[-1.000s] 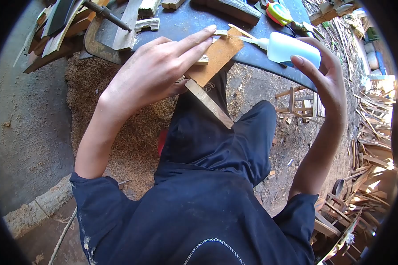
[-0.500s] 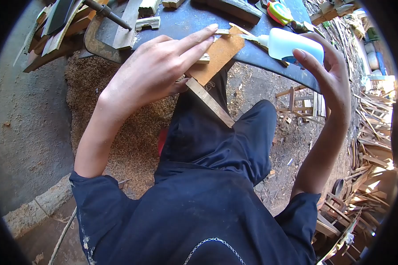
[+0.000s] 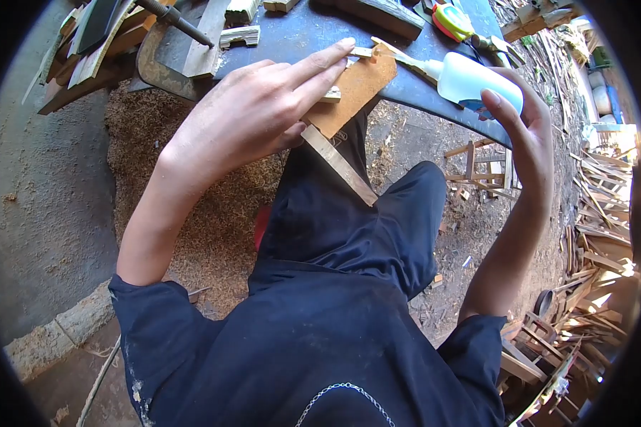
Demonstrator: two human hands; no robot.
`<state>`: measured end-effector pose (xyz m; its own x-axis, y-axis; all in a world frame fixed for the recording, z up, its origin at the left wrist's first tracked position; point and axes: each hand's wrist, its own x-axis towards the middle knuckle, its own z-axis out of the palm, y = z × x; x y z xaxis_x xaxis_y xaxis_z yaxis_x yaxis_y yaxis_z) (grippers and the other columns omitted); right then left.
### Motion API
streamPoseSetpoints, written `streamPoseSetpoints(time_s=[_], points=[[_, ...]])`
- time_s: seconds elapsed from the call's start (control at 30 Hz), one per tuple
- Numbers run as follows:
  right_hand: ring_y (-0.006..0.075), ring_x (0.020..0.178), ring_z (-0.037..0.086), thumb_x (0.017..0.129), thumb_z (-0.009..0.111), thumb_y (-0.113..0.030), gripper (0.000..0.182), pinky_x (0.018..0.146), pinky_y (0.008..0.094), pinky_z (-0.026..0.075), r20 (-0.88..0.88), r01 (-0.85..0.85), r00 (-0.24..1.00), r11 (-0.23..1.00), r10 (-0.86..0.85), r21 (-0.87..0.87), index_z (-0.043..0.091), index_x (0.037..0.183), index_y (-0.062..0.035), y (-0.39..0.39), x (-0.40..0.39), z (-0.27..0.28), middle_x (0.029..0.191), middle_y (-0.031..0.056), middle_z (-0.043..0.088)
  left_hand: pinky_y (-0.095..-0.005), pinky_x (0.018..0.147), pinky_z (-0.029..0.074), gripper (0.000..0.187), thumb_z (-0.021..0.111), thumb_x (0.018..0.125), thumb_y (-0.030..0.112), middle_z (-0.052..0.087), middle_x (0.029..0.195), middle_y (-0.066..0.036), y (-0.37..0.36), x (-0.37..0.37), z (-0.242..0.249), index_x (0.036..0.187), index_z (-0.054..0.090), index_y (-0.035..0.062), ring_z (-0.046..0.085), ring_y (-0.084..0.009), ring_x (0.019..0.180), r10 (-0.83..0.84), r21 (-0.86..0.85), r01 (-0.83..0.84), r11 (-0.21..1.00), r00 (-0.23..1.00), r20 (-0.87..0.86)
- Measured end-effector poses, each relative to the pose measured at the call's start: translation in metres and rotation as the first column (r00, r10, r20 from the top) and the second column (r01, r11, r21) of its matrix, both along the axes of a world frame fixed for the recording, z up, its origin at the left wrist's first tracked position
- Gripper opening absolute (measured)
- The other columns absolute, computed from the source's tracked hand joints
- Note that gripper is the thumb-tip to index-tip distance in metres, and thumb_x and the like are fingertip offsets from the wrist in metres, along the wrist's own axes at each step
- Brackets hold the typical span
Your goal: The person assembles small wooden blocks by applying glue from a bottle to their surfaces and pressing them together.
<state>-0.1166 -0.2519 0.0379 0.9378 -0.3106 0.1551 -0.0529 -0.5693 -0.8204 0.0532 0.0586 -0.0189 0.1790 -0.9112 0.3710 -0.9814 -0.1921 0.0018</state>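
Observation:
My left hand is closed on a small wooden piece made of a brown board and pale strips, one wooden strip sticking out toward my lap. Its fingers lie along the top and the thumb is underneath. In my right hand is a white glue bottle, tipped sideways with its nozzle pointing left. The nozzle tip is right at the upper corner of the brown board. Both hands are over the near edge of the blue-grey workbench.
On the bench are a notched wood block, a dark wood bar, and a yellow-red tape measure. A metal clamp grips the left side. Scrap boards lean at the left; a small wooden stool frame stands on the floor.
My right hand and the glue bottle have shifted slightly, with the bottle tilted more and its nozzle now at the board's upper corner. My left hand has barely moved.

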Motion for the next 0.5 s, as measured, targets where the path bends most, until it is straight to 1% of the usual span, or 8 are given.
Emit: streamPoseSetpoints(time_s=[0.13,0.2,0.23,0.33,0.37,0.47,0.5], points=[[0.0135,0.096,0.068,0.098,0.08,-0.044,0.055,0.091,0.0287,0.051,0.066,0.108,0.991,0.99,-0.115,0.095,0.072,0.128,0.0019,0.001,-0.007,-0.019,0.105,0.008,0.075,-0.0382,0.079,0.066,0.074,0.082,0.082,0.002,0.048,0.17,-0.001,-0.001,-0.001,0.005,0.152,0.058,0.0014,0.075,-0.027,0.082,0.018,0.054,-0.02,0.998,0.999,0.031],[0.0137,0.099,0.068,0.098,0.079,-0.044,0.056,0.094,0.0296,0.05,0.128,0.133,0.98,0.98,-0.152,0.148,0.071,0.129,0.0019,-0.001,-0.008,-0.03,0.107,0.0082,0.075,-0.0388,0.078,0.066,0.074,0.081,0.083,0.003,0.047,0.171,0.0,-0.002,-0.001,0.008,0.153,0.058,0.0013,0.077,-0.0276,0.084,0.021,0.082,-0.023,0.996,1.0,0.022],[0.0137,0.101,0.068,0.099,0.079,-0.043,0.058,0.097,0.0297,0.05,0.142,0.167,0.97,0.968,-0.195,0.187,0.069,0.133,0.0024,-0.001,-0.009,-0.035,0.11,0.0088,0.075,-0.039,0.077,0.067,0.073,0.08,0.083,0.003,0.046,0.171,0.0,-0.002,-0.002,0.009,0.153,0.058,0.0012,0.077,-0.0278,0.085,0.024,0.096,-0.025,0.995,1.0,0.017],[0.0137,0.105,0.068,0.1,0.078,-0.039,0.063,0.106,0.0301,0.047,0.174,0.264,0.929,0.915,-0.326,0.304,0.064,0.144,0.0039,-0.005,-0.01,-0.048,0.119,0.0106,0.076,-0.04,0.08,0.067,0.075,0.08,0.083,0.003,0.044,0.172,0.0,-0.002,-0.001,0.013,0.154,0.056,0.0015,0.079,-0.0291,0.091,0.026,0.124,-0.03,0.992,0.999,0.037],[0.0148,0.11,0.069,0.101,0.078,-0.037,0.058,0.106,0.0313,0.049,0.187,0.301,0.908,0.896,-0.374,0.326,0.065,0.142,0.0033,-0.002,-0.009,-0.048,0.119,0.0117,0.076,-0.0401,0.081,0.067,0.077,0.08,0.083,0.002,0.044,0.172,0.0,-0.003,-0.002,0.015,0.155,0.055,0.0017,0.079,-0.0296,0.092,0.031,0.134,-0.034,0.99,0.999,0.028],[0.0152,0.113,0.07,0.102,0.078,-0.033,0.053,0.106,0.0329,0.05,0.204,0.33,0.904,0.917,-0.376,0.224,0.066,0.139,0.0022,-0.001,-0.004,-0.052,0.12,0.0125,0.076,-0.0405,0.084,0.067,0.081,0.08,0.081,0.001,0.044,0.172,0.0,-0.003,-0.002,0.018,0.157,0.053,0.0024,0.078,-0.0307,0.095,0.035,0.147,-0.036,0.989,0.999,0.007],[0.0198,0.117,0.072,0.104,0.075,-0.032,0.056,0.108,0.0352,0.053,0.2,0.354,0.906,0.927,-0.373,0.122,0.061,0.143,0.0049,-0.001,-0.005,-0.055,0.123,0.0163,0.074,-0.0406,0.084,0.067,0.083,0.08,0.08,0.0,0.043,0.172,0.0,-0.003,-0.002,0.016,0.158,0.053,0.0026,0.078,-0.0309,0.096,0.034,0.14,-0.034,0.99,0.999,0.002]])
